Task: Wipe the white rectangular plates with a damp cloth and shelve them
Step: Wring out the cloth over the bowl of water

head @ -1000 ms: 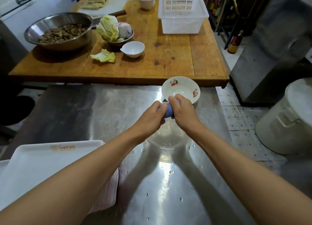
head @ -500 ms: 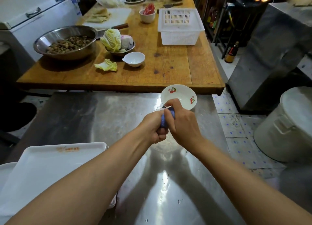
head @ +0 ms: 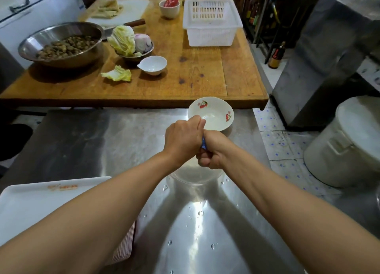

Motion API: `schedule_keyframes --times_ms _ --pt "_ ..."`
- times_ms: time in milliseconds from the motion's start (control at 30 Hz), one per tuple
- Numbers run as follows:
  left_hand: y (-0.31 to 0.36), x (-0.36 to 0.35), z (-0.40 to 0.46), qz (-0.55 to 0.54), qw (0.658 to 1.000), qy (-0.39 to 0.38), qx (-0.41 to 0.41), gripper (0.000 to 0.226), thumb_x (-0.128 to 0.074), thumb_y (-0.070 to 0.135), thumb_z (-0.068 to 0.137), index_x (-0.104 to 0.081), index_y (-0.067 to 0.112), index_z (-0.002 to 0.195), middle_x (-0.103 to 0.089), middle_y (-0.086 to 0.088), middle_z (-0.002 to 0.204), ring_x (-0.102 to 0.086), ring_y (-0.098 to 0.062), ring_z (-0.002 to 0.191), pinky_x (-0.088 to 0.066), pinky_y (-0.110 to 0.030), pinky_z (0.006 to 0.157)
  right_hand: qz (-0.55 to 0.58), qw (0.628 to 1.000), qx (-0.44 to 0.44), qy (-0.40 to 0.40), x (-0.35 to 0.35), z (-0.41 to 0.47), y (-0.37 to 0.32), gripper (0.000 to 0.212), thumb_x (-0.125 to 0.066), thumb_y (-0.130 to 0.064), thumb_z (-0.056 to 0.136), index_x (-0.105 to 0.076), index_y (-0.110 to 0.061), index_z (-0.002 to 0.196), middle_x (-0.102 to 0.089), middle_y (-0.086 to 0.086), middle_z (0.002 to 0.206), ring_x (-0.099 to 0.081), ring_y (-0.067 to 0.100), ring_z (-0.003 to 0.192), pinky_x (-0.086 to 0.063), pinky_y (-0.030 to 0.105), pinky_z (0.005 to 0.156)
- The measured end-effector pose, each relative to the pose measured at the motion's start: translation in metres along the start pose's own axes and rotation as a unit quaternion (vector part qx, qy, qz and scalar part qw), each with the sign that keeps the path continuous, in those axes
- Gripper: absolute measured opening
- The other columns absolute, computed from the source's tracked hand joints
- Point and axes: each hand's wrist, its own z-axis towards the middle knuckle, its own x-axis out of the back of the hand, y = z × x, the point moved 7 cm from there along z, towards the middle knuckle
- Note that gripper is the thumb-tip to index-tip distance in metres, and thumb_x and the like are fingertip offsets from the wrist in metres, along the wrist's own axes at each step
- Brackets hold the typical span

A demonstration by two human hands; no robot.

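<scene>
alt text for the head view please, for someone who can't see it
Both hands, left and right, grip a blue cloth above a clear bowl on a wet steel counter. A cherry-print bowl sits just beyond; a white rectangular plate lies near left, a wooden table with food behind.

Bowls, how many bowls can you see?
6. A big metal bowl of brown food, a metal bowl of cabbage, two white bowls on the wooden table, a cherry bowl and a clear bowl under the hands. More may be hidden.
</scene>
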Motion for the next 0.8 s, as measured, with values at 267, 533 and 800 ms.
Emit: schedule_keyframes --times_ms 267,533,800 --pt "0.002 -0.010 0.003 0.016 0.993 -0.007 -0.114 0.034 -0.041 0.025 0.093 -0.056 0.005 0.070 -0.040 -0.002 0.053 -0.034 -0.017 0.046 -0.011 -0.016 0.048 0.033 0.997 -0.066 -0.038 -0.001 0.013 0.010 0.038 -0.039 -0.025 0.095 -0.042 -0.016 0.058 -0.031 -0.001 0.052 -0.023 0.005 0.042 -0.019 0.014 0.041" --pt "0.004 -0.009 0.001 0.030 0.983 0.041 -0.174 0.027 -0.054 0.018 0.086 -0.052 0.007 0.062 -0.049 -0.008 0.042 -0.025 -0.012 0.039 -0.003 -0.009 0.051 0.056 0.995 -0.084 -0.024 -0.002 0.014 0.016 0.043 -0.042 -0.032 0.095 -0.042 -0.015 0.055 -0.033 -0.001 0.048 -0.025 0.006 0.039 -0.022 0.012 0.039" --pt "-0.035 -0.030 0.000 -0.036 0.988 -0.106 0.107 0.035 -0.031 0.026 0.101 -0.048 0.010 0.075 -0.047 -0.004 0.066 -0.048 -0.025 0.066 -0.036 -0.032 0.057 0.006 1.000 0.006 -0.007 0.002 -0.002 0.005 0.040 -0.038 -0.045 0.098 -0.051 -0.014 0.076 -0.048 0.005 0.064 -0.037 0.010 0.051 -0.033 0.020 0.047"
